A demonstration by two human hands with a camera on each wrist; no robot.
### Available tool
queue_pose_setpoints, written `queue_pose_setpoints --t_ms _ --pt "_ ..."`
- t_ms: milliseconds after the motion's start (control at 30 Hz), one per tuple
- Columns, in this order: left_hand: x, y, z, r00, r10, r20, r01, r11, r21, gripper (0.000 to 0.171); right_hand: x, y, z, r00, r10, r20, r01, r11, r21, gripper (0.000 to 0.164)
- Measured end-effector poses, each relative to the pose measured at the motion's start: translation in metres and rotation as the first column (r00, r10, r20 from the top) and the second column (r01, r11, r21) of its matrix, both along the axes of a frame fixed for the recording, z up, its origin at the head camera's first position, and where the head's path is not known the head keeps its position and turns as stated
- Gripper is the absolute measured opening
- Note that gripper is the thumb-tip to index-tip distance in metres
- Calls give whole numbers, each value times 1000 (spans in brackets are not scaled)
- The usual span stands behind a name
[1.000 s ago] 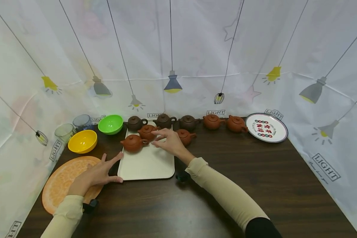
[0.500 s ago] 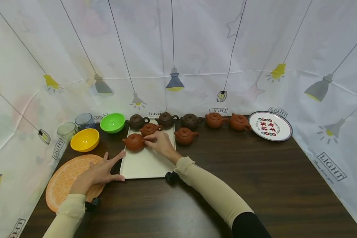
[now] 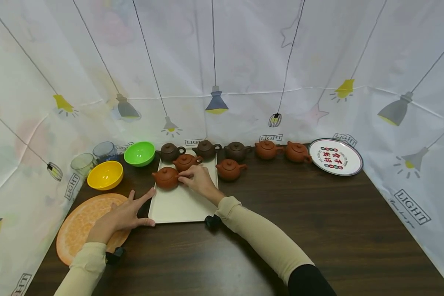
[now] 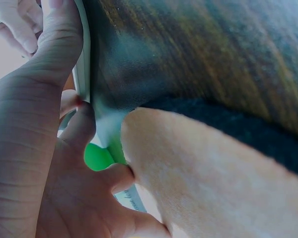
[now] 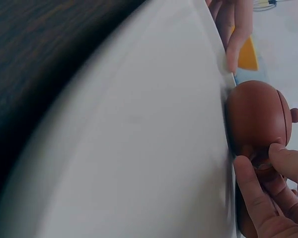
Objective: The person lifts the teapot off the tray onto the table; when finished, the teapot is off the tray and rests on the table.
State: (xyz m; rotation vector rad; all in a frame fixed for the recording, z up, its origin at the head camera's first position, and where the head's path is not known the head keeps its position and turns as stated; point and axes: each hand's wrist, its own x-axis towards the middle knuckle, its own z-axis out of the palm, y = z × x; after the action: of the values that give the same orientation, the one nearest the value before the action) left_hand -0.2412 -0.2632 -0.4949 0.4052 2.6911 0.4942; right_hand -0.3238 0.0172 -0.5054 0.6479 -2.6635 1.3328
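Note:
My right hand point(image 3: 200, 181) pinches the handle of a reddish-brown teapot point(image 3: 165, 178) at the left side of a cream rectangular tray point(image 3: 183, 207). Thumb and fingers close around that handle in the right wrist view, where the teapot's rounded body point(image 5: 258, 116) and lid knob show. Just behind it on the tray sits a second reddish-brown teapot point(image 3: 185, 161). With fingers spread, my left hand point(image 3: 122, 216) rests at the tray's left edge, index fingertip and thumb against the rim. The left wrist view shows the left hand point(image 4: 74, 193) beside that rim.
Dark brown teapots point(image 3: 237, 151) and more reddish ones point(image 3: 267, 149) line the back, with another point(image 3: 229, 169) right of the tray. A printed plate point(image 3: 316, 162) lies back right. Leftward are a green bowl point(image 3: 139, 154), yellow bowl point(image 3: 105, 176), two glasses point(image 3: 82, 164) and an orange round mat point(image 3: 74, 230).
My right hand has moved left and down from beside the teapots and taken hold of the front teapot's handle. Over the last half second it stays there. My left hand keeps its place.

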Motion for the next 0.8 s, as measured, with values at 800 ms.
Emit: queue_pose_setpoints --t_ms 800 --pt "5 3 4 1000 -19 -19 19 1000 -15 114 3 82 44 999 16 47 -9 990 -139 23"
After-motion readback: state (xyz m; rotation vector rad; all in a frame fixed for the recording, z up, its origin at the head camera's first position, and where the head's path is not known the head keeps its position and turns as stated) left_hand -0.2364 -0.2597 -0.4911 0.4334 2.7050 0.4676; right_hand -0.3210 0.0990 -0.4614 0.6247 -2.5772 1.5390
